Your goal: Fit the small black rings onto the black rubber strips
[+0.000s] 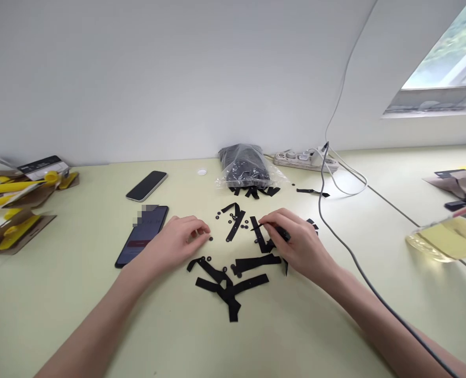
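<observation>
My left hand rests on the table with its fingers loosely curled and the thumb a little apart from the forefinger. Just past the thumb tip lies a small black disc. My right hand is closed in a pinch on a thin black pointed piece, whose tip reaches over a black strip with small holes. More dark material shows beneath that palm, partly hidden. Between the hands are another holed strip and several small black rings. Closer to me lies a tangle of black strips.
A clear plastic bag of black pieces stands by the wall, beside a power strip. A grey cable crosses by my right arm. Two phones lie left, near yellow-handled packages. A yellow packet is at right.
</observation>
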The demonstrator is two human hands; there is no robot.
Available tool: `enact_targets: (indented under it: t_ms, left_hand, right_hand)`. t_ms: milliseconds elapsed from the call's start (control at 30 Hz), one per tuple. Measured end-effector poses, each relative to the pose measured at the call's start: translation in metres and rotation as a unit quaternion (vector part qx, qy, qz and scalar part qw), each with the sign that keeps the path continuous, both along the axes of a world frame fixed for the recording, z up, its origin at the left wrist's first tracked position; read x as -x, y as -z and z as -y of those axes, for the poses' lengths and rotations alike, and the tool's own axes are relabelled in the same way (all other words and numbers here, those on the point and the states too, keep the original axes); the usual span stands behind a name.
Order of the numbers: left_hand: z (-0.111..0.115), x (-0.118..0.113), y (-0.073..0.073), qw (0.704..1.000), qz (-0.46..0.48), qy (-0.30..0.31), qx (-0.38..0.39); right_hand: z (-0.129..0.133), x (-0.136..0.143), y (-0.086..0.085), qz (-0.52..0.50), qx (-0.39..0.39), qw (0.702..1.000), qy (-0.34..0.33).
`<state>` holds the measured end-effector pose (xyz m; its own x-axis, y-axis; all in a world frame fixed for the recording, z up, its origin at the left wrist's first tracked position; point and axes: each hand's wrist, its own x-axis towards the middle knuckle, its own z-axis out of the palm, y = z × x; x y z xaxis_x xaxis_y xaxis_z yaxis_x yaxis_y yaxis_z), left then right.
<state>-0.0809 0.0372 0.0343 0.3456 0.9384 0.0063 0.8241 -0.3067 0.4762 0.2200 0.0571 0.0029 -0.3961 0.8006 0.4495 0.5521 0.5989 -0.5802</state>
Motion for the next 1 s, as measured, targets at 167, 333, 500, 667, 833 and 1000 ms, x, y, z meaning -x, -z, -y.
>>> enact_targets:
  t_ms: [167,333,500,667,833,1000]
  left_hand:
    - [0.002,-0.008,0.011,1.0,0.001,-0.003,-0.017]
    - [-0.005,-0.016,0.033,0.996,-0.012,-0.025,-0.082]
    - [-0.008,-0.014,0.031,0.997,0.02,-0.024,-0.075]
    - [-0.005,-0.005,0.013,0.999,0.025,-0.016,-0.012]
    - [-0.003,-0.003,0.008,0.999,0.027,0.005,0.019]
    - [0.002,-0.01,0.009,0.999,0.033,-0.006,0.025]
  right_hand:
    - [0.004,0.007,0.002,0.002,0.017,0.999,-0.038]
    - [0.011,0.011,-0.003,-0.017,0.014,0.999,-0.045]
    - [0.013,0.012,-0.006,-0.017,0.035,0.998,-0.051]
    - [0.012,0.012,-0.006,-0.018,0.044,0.998,-0.041]
    - [0.012,0.012,-0.003,-0.019,0.053,0.997,-0.049]
    - [0.015,0.014,-0.005,-0.032,0.061,0.994,-0.081]
